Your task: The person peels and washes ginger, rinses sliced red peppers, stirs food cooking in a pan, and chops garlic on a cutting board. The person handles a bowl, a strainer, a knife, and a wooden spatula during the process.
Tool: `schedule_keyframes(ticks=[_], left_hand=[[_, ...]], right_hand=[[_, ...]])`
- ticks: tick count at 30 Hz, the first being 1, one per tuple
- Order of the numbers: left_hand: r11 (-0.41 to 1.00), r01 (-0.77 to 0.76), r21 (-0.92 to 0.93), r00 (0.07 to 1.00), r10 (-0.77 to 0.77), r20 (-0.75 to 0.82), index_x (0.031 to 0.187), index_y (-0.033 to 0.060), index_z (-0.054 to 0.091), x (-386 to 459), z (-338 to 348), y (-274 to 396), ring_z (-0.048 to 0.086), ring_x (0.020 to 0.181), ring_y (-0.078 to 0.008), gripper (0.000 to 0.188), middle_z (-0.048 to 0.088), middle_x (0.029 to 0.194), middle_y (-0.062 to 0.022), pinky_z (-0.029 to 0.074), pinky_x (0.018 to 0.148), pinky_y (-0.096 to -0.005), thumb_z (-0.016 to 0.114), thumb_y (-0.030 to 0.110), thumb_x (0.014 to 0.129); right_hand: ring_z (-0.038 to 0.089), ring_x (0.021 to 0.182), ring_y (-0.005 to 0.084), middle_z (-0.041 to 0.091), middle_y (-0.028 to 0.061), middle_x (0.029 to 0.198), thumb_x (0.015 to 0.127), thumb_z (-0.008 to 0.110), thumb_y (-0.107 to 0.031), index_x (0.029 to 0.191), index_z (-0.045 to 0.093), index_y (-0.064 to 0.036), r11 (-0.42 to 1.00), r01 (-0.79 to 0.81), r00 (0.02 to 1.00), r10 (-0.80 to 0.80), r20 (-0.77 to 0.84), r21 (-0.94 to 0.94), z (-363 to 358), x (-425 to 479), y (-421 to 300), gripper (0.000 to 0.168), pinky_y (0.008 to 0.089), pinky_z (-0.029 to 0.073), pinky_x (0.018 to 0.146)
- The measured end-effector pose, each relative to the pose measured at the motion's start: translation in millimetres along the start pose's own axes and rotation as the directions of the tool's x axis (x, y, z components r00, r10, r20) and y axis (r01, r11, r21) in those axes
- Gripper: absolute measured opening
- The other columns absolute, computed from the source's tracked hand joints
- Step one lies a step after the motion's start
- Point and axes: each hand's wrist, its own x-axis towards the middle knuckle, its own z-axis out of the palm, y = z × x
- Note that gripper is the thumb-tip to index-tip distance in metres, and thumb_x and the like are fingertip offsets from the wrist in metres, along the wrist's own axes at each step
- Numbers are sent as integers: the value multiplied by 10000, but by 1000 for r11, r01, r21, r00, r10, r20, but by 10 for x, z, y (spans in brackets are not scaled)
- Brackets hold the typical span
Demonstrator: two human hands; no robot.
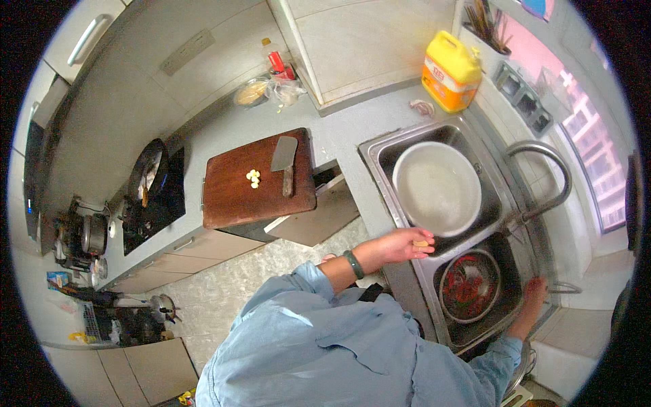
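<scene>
My left hand (pixel 409 244), below a green bangle, is closed around a small tan piece (pixel 420 246) that could be ginger. It hovers at the near rim of the double steel sink (pixel 424 277). A large whitish basin (pixel 437 185) with cloudy liquid sits in the far bowl of the sink. In the near bowl stands a round metal basin (pixel 470 286) with red and dark bits in it, perhaps chillies. My right hand (pixel 535 295) reaches over the sink's right edge, beside a metal ring (pixel 565 288). Its fingers are blurred, and what they touch is unclear.
A wooden chopping board (pixel 234 198) bears a cleaver (pixel 286 160) and several peeled garlic cloves (pixel 253 177). Beneath it a drawer (pixel 315 208) stands pulled out. The curved tap (pixel 567 173) rises by the window. A wok (pixel 152 165) and yellow jug (pixel 451 71) are on the counter.
</scene>
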Motion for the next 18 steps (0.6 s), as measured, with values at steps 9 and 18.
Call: schedule_keyframes(ticks=[9,18], left_hand=[[857,-393,334,875,460,-152,1065,57,522,-1265,-390,1215,558,931,-156,207,562,1060,-31,467,772,-278,451,90,873],[478,-386,789,183,878,-442,1006,79,542,-2615,-1754,2102,494,876,-125,211,542,922,-19,399,747,-255,458,239,896]], right_hand=[[528,799,142,569,11,852,864,530,-330,928,553,-90,999,-36,997,38,65,-35,1330,-1925,455,249,279,415,716],[545,873,183,588,28,908,845,551,-294,1015,552,-94,986,-143,935,165,314,-90,2856,-2699,1265,262,342,430,786]])
